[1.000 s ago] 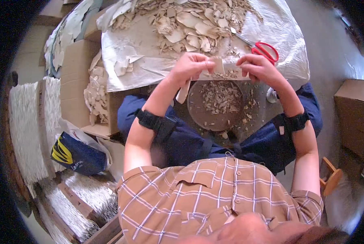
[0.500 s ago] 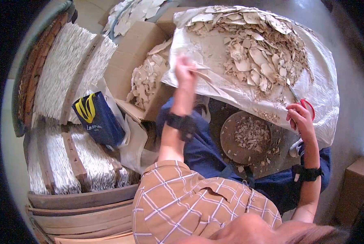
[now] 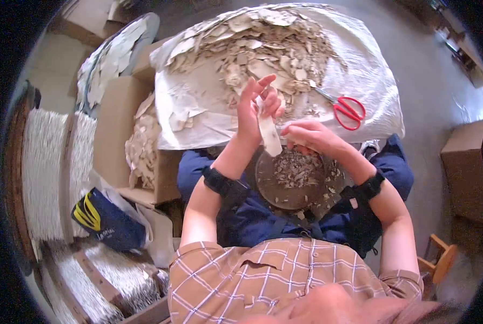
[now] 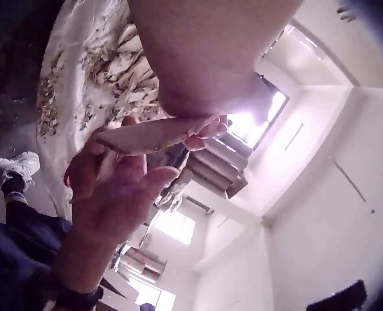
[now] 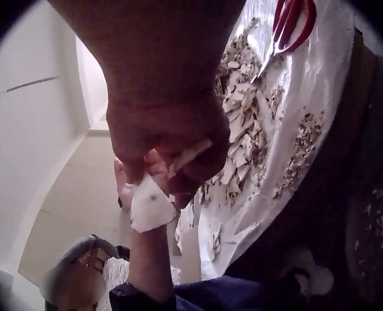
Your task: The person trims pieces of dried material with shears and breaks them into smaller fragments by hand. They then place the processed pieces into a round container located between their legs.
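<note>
A pale flat piece (image 3: 270, 135) hangs from my left hand (image 3: 254, 114), pinched by the thumb and fingers, with the index finger raised. Close to its right side is my right hand (image 3: 313, 136), fingers curled. In the right wrist view, a narrow pale strip (image 5: 190, 155) lies in the bent fingers of my right hand (image 5: 168, 139), beside the wider piece (image 5: 152, 206). The left wrist view has the flat piece (image 4: 155, 136) edge-on above my right hand's open-facing palm (image 4: 113, 201). Fingers hide where the right hand meets the wider piece.
Flakes (image 3: 263, 65) are heaped on the white-covered table (image 3: 368, 70), with red-handled scissors (image 3: 349, 112) at right. Below is a round container (image 3: 268, 189) of fragments. A cardboard box (image 3: 112, 121) of pale pieces stands left, near a blue bag (image 3: 112, 221).
My left hand has come back from the table's left side to the middle with a flat piece. My right hand has moved left, away from the scissors. The head view has swung too.
</note>
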Motion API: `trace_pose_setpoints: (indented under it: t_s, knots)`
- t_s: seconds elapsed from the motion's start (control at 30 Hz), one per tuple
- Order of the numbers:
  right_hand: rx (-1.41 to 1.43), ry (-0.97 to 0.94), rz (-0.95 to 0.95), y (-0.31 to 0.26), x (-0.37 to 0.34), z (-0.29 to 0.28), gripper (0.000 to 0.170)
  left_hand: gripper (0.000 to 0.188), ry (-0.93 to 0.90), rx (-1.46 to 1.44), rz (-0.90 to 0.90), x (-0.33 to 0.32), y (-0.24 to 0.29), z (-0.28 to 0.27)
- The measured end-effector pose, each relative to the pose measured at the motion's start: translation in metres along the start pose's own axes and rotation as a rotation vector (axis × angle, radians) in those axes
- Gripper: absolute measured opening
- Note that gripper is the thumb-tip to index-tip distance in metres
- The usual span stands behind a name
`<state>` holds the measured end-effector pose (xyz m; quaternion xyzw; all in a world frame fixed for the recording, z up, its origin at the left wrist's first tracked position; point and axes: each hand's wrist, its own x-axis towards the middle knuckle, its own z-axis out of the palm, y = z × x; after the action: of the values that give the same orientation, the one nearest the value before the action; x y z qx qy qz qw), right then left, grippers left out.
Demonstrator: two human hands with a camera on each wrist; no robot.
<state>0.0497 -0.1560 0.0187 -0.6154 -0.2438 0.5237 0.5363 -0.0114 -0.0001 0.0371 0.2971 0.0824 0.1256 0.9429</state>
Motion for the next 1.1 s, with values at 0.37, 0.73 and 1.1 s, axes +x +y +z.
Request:
trace_pose_setpoints:
  t_s: [0.37, 0.73, 1.1]
  knots:
    - [-0.128, 0.304, -0.272, -0.01, 0.003, -0.027, 0.021, 0.023, -0.039, 0.586, 0.016, 0.018, -0.026, -0.012]
    - [-0.481, 0.284, -0.737, -0.005, 0.001, -0.041, 0.011, 0.016, -0.399, 1.264, -0.249, 0.004, -0.009, -0.022]
    - [0.343, 0.521, -0.286, 0.001, 0.006, -0.033, 0.021, 0.022, -0.02, 0.637, -0.018, 0.014, -0.032, -0.006]
